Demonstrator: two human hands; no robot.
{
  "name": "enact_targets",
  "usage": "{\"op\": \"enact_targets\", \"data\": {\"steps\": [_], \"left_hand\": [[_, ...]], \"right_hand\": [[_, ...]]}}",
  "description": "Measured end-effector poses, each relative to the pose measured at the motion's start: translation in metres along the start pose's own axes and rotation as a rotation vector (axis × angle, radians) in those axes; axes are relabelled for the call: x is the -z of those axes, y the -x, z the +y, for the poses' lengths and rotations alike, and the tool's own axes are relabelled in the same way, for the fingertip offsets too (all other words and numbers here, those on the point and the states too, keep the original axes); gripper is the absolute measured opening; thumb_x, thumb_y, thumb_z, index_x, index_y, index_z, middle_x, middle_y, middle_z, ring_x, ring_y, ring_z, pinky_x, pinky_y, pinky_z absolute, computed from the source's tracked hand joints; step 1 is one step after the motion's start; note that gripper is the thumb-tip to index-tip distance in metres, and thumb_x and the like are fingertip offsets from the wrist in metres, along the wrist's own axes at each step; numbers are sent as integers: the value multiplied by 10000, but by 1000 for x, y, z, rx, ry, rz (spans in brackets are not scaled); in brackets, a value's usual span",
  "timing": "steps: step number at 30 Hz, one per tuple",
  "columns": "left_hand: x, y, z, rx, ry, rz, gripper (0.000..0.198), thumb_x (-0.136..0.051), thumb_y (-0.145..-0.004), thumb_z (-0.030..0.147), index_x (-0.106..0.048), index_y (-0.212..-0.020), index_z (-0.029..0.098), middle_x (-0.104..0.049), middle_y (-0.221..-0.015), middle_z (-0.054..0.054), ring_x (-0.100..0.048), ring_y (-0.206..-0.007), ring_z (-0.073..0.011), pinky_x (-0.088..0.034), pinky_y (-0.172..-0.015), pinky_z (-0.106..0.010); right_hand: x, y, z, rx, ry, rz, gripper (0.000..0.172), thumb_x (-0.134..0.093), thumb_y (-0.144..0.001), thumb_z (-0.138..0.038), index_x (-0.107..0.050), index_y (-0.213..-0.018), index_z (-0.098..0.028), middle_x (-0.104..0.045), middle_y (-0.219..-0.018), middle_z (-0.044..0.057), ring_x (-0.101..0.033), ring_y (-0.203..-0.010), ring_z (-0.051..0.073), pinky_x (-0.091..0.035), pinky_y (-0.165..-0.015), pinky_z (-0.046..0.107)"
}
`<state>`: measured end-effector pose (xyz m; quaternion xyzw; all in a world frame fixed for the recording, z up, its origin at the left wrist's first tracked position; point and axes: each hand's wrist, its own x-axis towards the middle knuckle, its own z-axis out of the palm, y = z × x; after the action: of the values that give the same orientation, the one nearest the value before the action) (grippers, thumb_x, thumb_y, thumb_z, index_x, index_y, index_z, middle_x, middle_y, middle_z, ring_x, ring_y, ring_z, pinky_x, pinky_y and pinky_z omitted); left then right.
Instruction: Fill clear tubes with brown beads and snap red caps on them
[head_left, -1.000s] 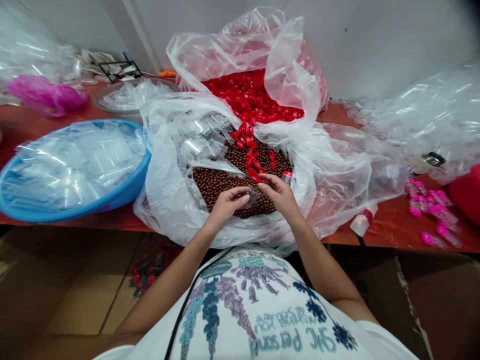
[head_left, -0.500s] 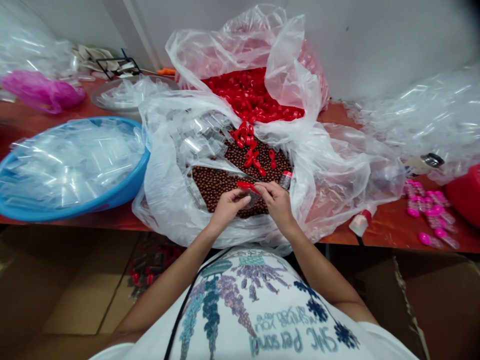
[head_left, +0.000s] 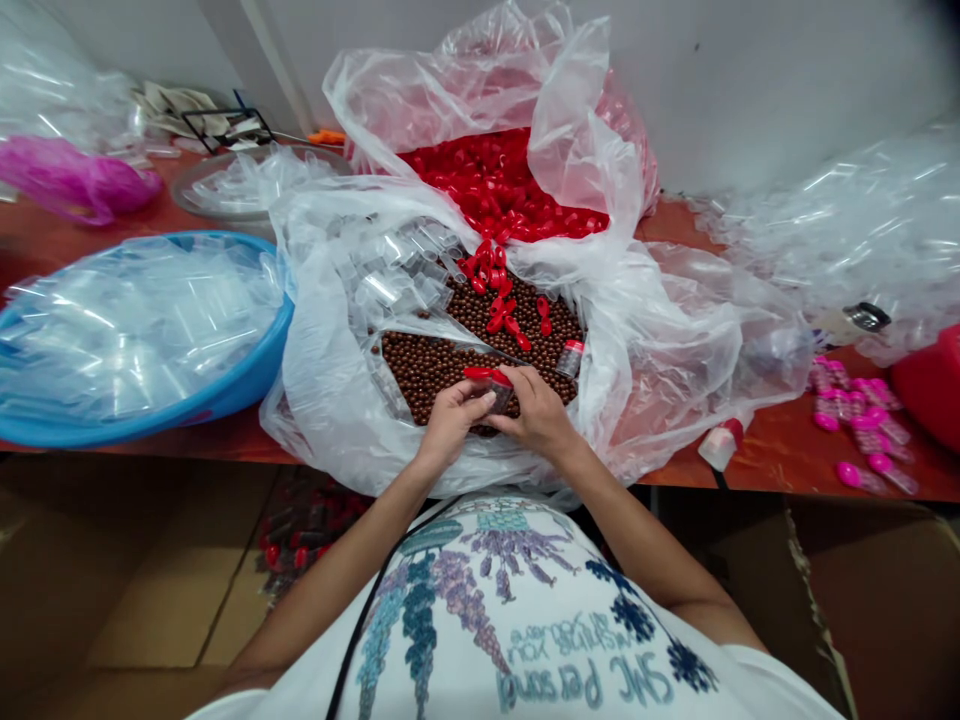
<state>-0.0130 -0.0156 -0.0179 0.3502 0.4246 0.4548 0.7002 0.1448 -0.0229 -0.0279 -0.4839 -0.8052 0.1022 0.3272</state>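
Note:
Over the brown beads (head_left: 424, 365) in the white plastic bag, my left hand (head_left: 451, 425) and my right hand (head_left: 538, 412) hold a small clear container (head_left: 501, 396) between them. A red flip cap (head_left: 480, 374) sits at its top, partly covered by my fingers. Both hands are closed around it from either side. Several loose red caps (head_left: 510, 325) lie on the beads just beyond. Near the right side of the bag rests a clear container with a red cap (head_left: 571, 358). Clear tubes (head_left: 397, 275) are heaped at the bag's left.
A blue basin (head_left: 281, 330) of clear plastic pieces stands at the left. Behind the beads is a bag of red caps (head_left: 495, 185). Pink-capped tubes (head_left: 862, 425) and a white-and-red object (head_left: 720, 445) lie at the right. Cardboard boxes (head_left: 172, 560) sit below the table edge.
My right hand has shifted from the red cap's edge to around the container's side. The cap has gone from held slightly above to resting at the container's top.

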Motion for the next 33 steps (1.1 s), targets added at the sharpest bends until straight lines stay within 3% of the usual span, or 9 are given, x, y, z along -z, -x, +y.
{"op": "enact_targets", "data": {"steps": [7,13,18,26,33], "left_hand": [[-3,1,-1,28,82,-12,338,-771,-611,251,-683,-916,136,-683,-894,-43,-605,-737,-131,-478,-680,-238],[-3,3,-3,-3,129,28,326,-759,-631,247,-673,-920,125,-680,-885,-47,-607,-744,-126,-486,-693,-235],[1,8,-2,37,102,-37,369,-757,-640,253,-668,-974,123,-683,-928,-65,-625,-781,-149,-502,-749,-285],[-5,9,-5,-36,13,19,320,-756,-631,260,-685,-916,132,-691,-879,-45,-621,-737,-140,-495,-743,-274],[2,9,-4,-23,20,-14,349,-747,-642,256,-678,-956,120,-687,-920,-66,-619,-782,-158,-494,-756,-292]], "right_hand": [[-1,-1,-5,-105,-110,71,633,-669,-734,-333,-408,-1292,-189,-536,-1133,110,-545,-1052,229,-466,-927,368],[7,-2,-9,-25,-215,-10,730,-678,-746,-378,-356,-1360,-148,-492,-1221,147,-475,-1155,250,-414,-993,410],[12,-2,-8,-175,-455,40,308,-444,-924,-303,-580,-1193,-242,-619,-1068,52,-584,-1003,155,-462,-906,311],[8,2,-21,-333,-504,207,266,-461,-921,-276,-645,-1109,-236,-665,-1058,41,-607,-1003,148,-459,-921,300],[14,2,-8,-81,-374,71,287,-415,-933,-241,-602,-1151,-245,-654,-1056,42,-606,-982,147,-486,-890,308]]}}
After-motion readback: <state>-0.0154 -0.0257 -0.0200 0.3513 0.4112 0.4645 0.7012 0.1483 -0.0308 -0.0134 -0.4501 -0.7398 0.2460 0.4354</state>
